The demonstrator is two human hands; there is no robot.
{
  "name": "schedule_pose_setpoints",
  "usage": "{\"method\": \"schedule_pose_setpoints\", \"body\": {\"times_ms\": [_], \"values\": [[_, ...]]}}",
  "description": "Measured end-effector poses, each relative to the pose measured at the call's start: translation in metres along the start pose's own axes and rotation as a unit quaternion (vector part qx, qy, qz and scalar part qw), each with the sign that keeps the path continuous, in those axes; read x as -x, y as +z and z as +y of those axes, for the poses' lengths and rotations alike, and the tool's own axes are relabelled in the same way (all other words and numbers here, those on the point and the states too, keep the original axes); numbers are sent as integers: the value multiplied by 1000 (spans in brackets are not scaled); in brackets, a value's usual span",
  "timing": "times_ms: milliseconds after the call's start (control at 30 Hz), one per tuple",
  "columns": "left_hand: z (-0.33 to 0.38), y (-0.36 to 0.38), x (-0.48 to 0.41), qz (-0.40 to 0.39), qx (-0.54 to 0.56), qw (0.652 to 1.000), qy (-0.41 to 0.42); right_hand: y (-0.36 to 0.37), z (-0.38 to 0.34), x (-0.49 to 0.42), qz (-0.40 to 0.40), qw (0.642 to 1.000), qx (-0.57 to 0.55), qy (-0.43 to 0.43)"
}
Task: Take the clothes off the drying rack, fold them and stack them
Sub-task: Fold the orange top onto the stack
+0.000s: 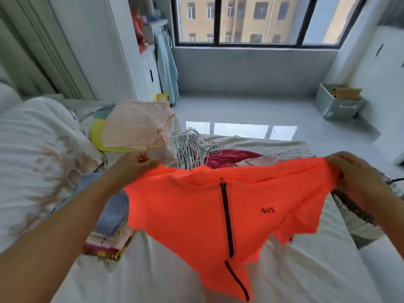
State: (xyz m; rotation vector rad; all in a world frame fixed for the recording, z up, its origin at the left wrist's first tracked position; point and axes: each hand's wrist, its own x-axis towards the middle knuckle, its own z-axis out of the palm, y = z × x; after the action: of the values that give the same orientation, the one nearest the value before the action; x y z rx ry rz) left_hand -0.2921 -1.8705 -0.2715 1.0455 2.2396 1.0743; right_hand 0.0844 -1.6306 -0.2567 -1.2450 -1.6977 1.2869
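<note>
Both hands are up holding one orange top (196, 215) spread out over the bed (306, 270). The left hand (133, 165) pinches one upper corner and the right hand (349, 169) has its fingers curled round the other. It's got a black zip down the middle and small black letters on the chest, and the lower part hangs loose above the white sheet.

Just under the left forearm sits one folded stack (111, 217), blue on top with pinkish and striped layers below. There's a speckled black-and-white cloth (354, 213) under the right arm.

Further up the bed is a tangled heap of wire hangers (192, 145), too jumbled to count, with a red garment (227, 157) beside them. Left of those, a pink striped piece (137, 125) lies folded on a yellow one (96, 134).

Only one container, a pale bin (336, 106) on the shiny grey floor (240, 110) by the right wall, with brownish papery stuff in it, can't tell exactly what. At the back wall there's a black-framed window (258, 20) with three panes.
</note>
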Motion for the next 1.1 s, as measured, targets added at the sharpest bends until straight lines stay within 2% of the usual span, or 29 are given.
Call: {"method": "schedule_pose_setpoints", "body": {"times_ms": [67, 133, 200, 300, 400, 433, 500, 567, 633, 700, 767, 833, 1000, 1100], "values": [[29, -34, 18, -84, -7, 996, 3, -11, -25, 7, 30, 999, 37, -14], [51, -67, 36, -162, -100, 982, 18, -20, -52, 21, 17, 998, 64, -14], [70, -94, 56, -194, -202, 960, 19, -30, -74, 35, -24, 994, 110, -13], [84, -119, 78, -109, -238, 965, 28, -42, -97, 62, -40, 987, 147, -43], [93, -130, 99, -25, -127, 991, 35, -47, -110, 83, -9, 982, 172, -81], [96, -132, 105, -3, -80, 996, 39, -49, -114, 89, -16, 980, 186, -73], [103, -134, 118, 27, -10, 998, 54, -53, -119, 99, -50, 977, 208, 1], [109, -134, 128, 48, 35, 996, 73, -60, -124, 113, -102, 935, 336, 52], [117, -135, 137, 60, 68, 992, 83, -66, -129, 124, -119, 899, 421, 39], [127, -140, 146, 44, 60, 994, 84, -74, -134, 133, -107, 916, 387, 13], [136, -147, 154, 0, -28, 997, 76, -85, -137, 138, -80, 962, 260, -12], [144, -154, 161, -15, -102, 992, 66, -91, -140, 140, -53, 989, 136, -31], [163, -165, 179, 58, -73, 990, 108, -87, -152, 137, -13, 998, -51, -45], [173, -160, 187, 117, -61, 980, 149, -83, -156, 140, 13, 997, -64, -43]]}}
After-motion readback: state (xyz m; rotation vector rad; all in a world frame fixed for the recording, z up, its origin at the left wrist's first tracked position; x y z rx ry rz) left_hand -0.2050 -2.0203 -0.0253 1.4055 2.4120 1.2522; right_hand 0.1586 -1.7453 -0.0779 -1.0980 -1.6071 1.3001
